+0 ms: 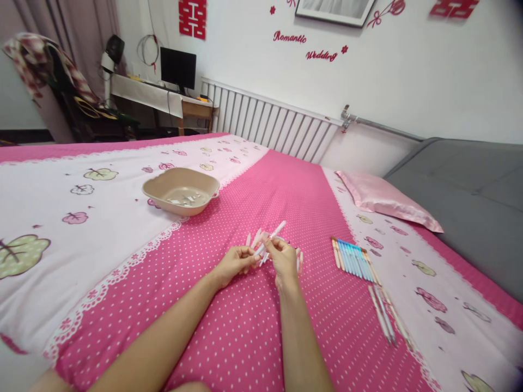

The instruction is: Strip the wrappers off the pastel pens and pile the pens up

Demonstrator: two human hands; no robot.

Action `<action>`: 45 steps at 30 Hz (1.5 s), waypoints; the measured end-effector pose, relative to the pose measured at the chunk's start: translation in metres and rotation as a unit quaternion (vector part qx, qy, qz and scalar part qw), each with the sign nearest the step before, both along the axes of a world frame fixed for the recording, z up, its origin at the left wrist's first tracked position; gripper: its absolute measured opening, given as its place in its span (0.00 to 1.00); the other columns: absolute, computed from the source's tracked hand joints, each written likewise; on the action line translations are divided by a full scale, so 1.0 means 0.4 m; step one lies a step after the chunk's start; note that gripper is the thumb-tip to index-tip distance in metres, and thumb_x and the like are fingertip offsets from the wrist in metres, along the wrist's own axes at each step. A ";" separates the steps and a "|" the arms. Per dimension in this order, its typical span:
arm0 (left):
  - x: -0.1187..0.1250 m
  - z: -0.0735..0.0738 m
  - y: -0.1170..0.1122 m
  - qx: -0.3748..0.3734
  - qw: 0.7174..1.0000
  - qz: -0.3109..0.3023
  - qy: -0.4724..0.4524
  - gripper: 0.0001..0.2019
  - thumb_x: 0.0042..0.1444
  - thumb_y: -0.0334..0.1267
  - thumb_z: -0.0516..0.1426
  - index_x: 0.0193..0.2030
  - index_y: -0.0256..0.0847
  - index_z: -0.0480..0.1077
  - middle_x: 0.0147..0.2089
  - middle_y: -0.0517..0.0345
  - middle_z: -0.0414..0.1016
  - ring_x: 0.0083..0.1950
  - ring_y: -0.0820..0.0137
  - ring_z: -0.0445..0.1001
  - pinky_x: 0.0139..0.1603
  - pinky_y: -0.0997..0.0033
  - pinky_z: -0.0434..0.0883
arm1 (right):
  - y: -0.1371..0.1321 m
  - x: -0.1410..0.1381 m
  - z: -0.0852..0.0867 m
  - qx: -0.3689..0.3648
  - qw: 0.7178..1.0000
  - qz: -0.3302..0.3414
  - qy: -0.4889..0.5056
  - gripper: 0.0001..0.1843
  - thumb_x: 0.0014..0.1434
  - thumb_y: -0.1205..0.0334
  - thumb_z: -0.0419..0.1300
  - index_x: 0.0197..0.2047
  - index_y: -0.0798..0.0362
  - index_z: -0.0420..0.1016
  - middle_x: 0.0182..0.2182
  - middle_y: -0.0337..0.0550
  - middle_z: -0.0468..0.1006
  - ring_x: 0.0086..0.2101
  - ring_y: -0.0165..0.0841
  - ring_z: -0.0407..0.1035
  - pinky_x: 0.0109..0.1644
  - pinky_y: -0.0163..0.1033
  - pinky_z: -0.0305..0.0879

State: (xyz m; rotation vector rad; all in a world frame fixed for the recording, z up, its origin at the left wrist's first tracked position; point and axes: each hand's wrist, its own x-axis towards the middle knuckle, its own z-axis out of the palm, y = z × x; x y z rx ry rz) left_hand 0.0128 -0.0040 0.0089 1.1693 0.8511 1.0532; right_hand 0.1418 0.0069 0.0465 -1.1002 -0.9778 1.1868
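Observation:
Both hands meet over the pink dotted bedspread [253,326]. My right hand [283,260] is closed round a pale pink pen [273,235] that points up and away to the right. My left hand [235,263] pinches the pen's near end with its fingertips. Several more pale pink pens [254,239] lie on the bed just beyond the hands. To the right lies a neat row of blue and orange pens [353,258], with a few more pens [386,310] laid end-on nearer to me.
A beige plastic basin [181,190] with small pieces in it sits on the bed at the left. A pink pillow [384,198] lies at the right. Behind it are a grey sofa [474,207], a white radiator [273,122] and a desk with a monitor [177,68].

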 end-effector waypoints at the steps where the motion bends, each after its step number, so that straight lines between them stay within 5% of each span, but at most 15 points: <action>1: 0.000 0.000 0.000 -0.002 1.000 0.000 0.000 0.15 0.44 0.46 0.62 0.28 0.34 0.68 0.19 0.64 0.67 0.16 0.83 0.55 0.17 0.79 0.49 | 0.001 0.000 -0.001 0.002 1.000 0.002 0.000 0.19 0.35 0.51 0.68 0.22 0.58 0.71 0.17 0.35 0.69 0.20 0.25 0.61 0.26 0.33 0.56; 20: -0.009 -0.009 0.006 -0.065 0.994 -0.056 -0.064 0.23 0.51 0.54 0.52 0.27 0.32 0.70 0.21 0.55 0.71 0.17 0.79 0.62 0.18 0.79 0.56 | 0.000 0.006 0.004 -0.035 0.995 0.074 0.052 0.17 0.39 0.51 0.67 0.27 0.57 0.76 0.20 0.37 0.70 0.21 0.25 0.59 0.24 0.31 0.54; 24: -0.006 -0.005 0.007 -0.059 0.994 -0.027 -0.085 0.22 0.52 0.55 0.51 0.32 0.34 0.69 0.23 0.56 0.71 0.16 0.80 0.61 0.16 0.79 0.54 | -0.002 0.006 0.009 -0.035 0.996 0.046 0.068 0.20 0.37 0.51 0.67 0.31 0.56 0.78 0.24 0.39 0.73 0.24 0.25 0.62 0.25 0.30 0.55; 27: -0.005 -0.001 0.005 -0.021 0.996 0.024 -0.083 0.19 0.45 0.48 0.61 0.40 0.37 0.65 0.22 0.64 0.68 0.15 0.82 0.57 0.16 0.82 0.52 | -0.001 0.009 0.008 -0.040 0.997 0.028 0.064 0.21 0.37 0.51 0.67 0.33 0.55 0.78 0.28 0.41 0.74 0.25 0.26 0.63 0.24 0.29 0.55; 31: -0.003 0.001 0.004 -0.010 0.996 0.052 -0.074 0.19 0.41 0.42 0.64 0.36 0.38 0.63 0.20 0.69 0.65 0.15 0.84 0.56 0.16 0.83 0.51 | -0.001 0.012 0.006 -0.035 0.998 0.032 0.050 0.21 0.38 0.51 0.66 0.35 0.55 0.78 0.28 0.41 0.74 0.26 0.27 0.63 0.25 0.30 0.55; 39: 0.000 -0.008 0.016 -0.057 0.993 0.050 -0.090 0.21 0.49 0.54 0.55 0.25 0.33 0.66 0.18 0.61 0.66 0.14 0.81 0.60 0.14 0.80 0.54 | -0.002 0.009 0.007 -0.047 0.996 0.030 0.077 0.19 0.37 0.53 0.68 0.33 0.55 0.78 0.28 0.39 0.73 0.26 0.24 0.62 0.25 0.28 0.55; 45: 0.000 -0.010 0.013 -0.031 0.993 0.065 -0.096 0.18 0.45 0.48 0.61 0.35 0.37 0.64 0.22 0.66 0.67 0.15 0.83 0.58 0.15 0.82 0.53 | 0.000 0.009 0.004 -0.037 0.997 0.025 0.069 0.20 0.38 0.51 0.67 0.33 0.55 0.77 0.26 0.39 0.73 0.24 0.25 0.62 0.24 0.29 0.55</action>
